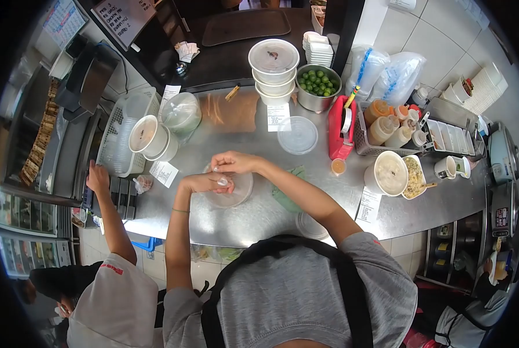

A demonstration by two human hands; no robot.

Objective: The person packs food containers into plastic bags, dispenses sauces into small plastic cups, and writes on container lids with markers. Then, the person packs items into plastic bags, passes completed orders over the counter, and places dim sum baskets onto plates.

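Note:
Over the steel counter, my two hands meet. My left hand (203, 183) is closed, with a small whitish, see-through plastic packet (222, 181) showing between its fingers. Just above it, my right hand (236, 162) has its fingers pinched together; what they hold, if anything, is too small to make out. Directly beneath both hands lies a round, translucent plastic container or lid (233, 198), partly hidden by them. A green cloth or sheet (287, 194) lies under my right forearm. Farther off rests a round clear lid (298, 135).
Stacked white tubs (273, 69) and a pot of green limes (318, 87) stand at the back. Rightward are a red tape dispenser (340, 130), a sauce-bottle basket (387, 127) and a soup tub (390, 173). Left are two tubs (147, 136) and a co-worker's arm (114, 211).

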